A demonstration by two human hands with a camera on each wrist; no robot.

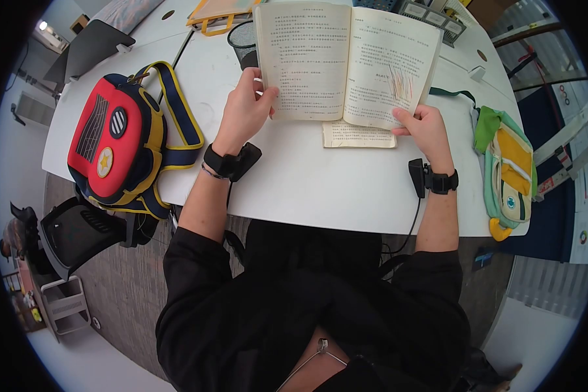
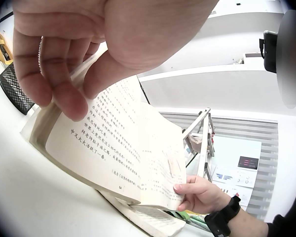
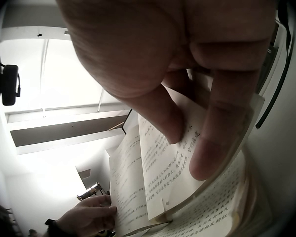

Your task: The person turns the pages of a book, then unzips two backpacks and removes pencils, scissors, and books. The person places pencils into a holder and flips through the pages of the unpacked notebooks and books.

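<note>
An open book [image 1: 304,62] with printed pages is held up over the white table, tilted toward me. My left hand [image 1: 247,110] grips its left edge, thumb on the page and other fingers around the side. At the lower right corner, my right hand [image 1: 426,130] pinches the book, with the thumb on the page. Reddish and yellowish pencil-like strokes [image 1: 402,85] mark the right page. Beneath the raised book lies another printed book or booklet [image 1: 359,136], mostly hidden; its pages [image 3: 207,217] also show in the right wrist view.
A red and navy backpack [image 1: 111,140] with yellow trim rests on the left of the table [image 1: 294,189]. At the right edge lies a green and yellow bag [image 1: 509,166]. Behind the book stand a black mesh holder [image 1: 242,36] and a grey rack [image 1: 431,16]. An office chair [image 1: 81,228] stands lower left.
</note>
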